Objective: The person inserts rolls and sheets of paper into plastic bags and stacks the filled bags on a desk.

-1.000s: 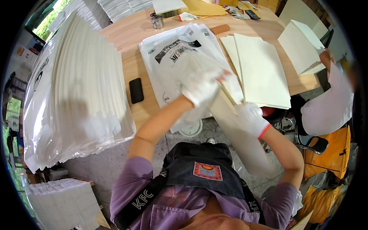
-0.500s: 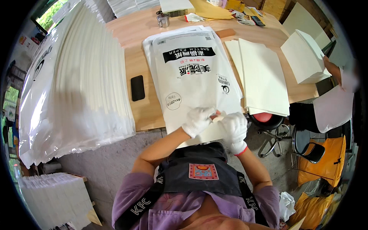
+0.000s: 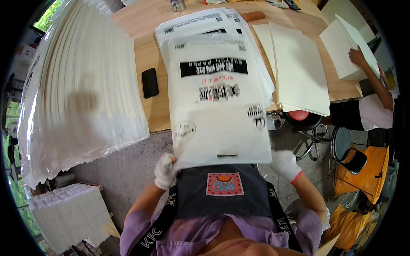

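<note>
A white printed paper package (image 3: 220, 132) with black and red lettering slants from the table's near edge down to my apron. My left hand (image 3: 165, 171), in a white knit glove, is closed on its near left corner, thumb and fingertip bare. At the near right corner, my gloved right hand (image 3: 285, 165) is closed round the edge; its fingertips are partly hidden. Beneath and beyond the held package lie several similar printed packages (image 3: 192, 23) in an uneven pile. Slight motion blur softens the package's print.
Tall plastic-wrapped stacks (image 3: 92, 94) fill the left side, beside a black phone (image 3: 150, 82). Cream paper sheets (image 3: 301, 68) lie at the right of the table (image 3: 147, 47). A co-worker's hand (image 3: 358, 55) holds sheets at the far right. A round stool (image 3: 302, 118) stands below.
My hands have moved apart, from together at the package's near edge to its two corners. The package has shifted toward me off the pile. The co-worker's hand now grips the sheets.
</note>
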`<state>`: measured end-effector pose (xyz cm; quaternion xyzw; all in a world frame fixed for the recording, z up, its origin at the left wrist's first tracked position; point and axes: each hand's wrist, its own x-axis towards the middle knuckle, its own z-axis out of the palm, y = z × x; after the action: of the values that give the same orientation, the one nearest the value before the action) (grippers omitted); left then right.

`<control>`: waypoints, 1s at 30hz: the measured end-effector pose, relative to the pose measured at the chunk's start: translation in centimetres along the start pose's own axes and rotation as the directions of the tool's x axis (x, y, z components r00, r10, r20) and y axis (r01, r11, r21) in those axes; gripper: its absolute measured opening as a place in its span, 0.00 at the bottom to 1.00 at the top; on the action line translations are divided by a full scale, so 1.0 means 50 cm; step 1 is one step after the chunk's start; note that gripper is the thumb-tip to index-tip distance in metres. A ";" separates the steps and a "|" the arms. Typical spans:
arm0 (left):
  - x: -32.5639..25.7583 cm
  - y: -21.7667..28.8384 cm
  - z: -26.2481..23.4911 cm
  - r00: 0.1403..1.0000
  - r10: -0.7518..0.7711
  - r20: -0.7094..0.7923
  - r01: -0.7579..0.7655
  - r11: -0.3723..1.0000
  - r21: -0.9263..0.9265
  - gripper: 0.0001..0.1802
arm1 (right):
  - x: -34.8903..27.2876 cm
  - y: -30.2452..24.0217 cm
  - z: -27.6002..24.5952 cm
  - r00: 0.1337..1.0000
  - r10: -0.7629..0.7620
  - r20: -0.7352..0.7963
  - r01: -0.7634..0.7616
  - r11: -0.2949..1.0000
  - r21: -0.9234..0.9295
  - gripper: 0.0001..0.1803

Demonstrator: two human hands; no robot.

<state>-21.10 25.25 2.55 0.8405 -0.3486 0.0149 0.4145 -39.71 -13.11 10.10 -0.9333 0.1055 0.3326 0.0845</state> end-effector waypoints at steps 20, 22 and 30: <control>0.372 0.249 -0.086 0.978 -0.118 0.174 0.175 0.915 -0.364 0.22 | 0.285 -0.052 0.124 0.918 -0.105 -0.382 0.219 -0.669 0.711 0.25; 0.396 0.365 -0.161 0.991 0.076 0.109 -0.051 0.975 -0.216 0.21 | 0.270 -0.101 0.030 0.864 -0.159 -0.479 0.276 -0.644 0.713 0.23; 0.311 0.427 -0.579 0.454 0.257 -0.853 -0.374 0.924 0.080 0.20 | 0.324 -0.345 -0.460 0.492 -0.263 -0.830 0.769 -0.316 0.556 0.19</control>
<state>-14.49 27.99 41.08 0.6180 -0.2510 0.4794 0.5703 -9.22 -4.02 18.85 -0.5727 -0.1400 -0.1035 0.8010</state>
